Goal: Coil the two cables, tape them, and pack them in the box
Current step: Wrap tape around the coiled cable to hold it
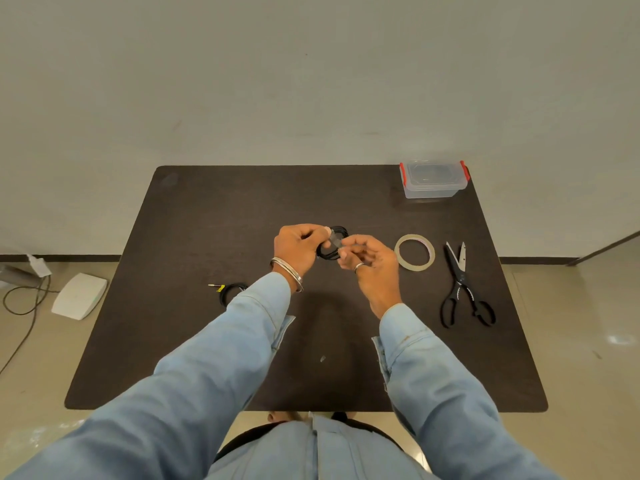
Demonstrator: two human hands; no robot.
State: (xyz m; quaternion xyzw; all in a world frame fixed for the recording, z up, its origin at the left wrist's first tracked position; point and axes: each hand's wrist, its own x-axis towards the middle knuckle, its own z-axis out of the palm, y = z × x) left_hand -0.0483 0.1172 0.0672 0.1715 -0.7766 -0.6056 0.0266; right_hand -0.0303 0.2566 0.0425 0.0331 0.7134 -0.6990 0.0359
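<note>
Head view: left hand (299, 245) grips the coiled black cable (333, 244) above mid-bench (207, 220), while right hand (369, 259), touching the coil's right side, pinches clear tape (336, 241) across it. Second coil (232, 291) lies left; lidded box (433, 180) far right.

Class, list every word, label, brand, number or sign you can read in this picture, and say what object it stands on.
None: no text can be read anywhere in this view.
Yellow tag on the second cable: too small to tell whether it bears any print.
Scissors, tape roll and clear box: no print visible.
White device on the floor: no marking visible.
</note>
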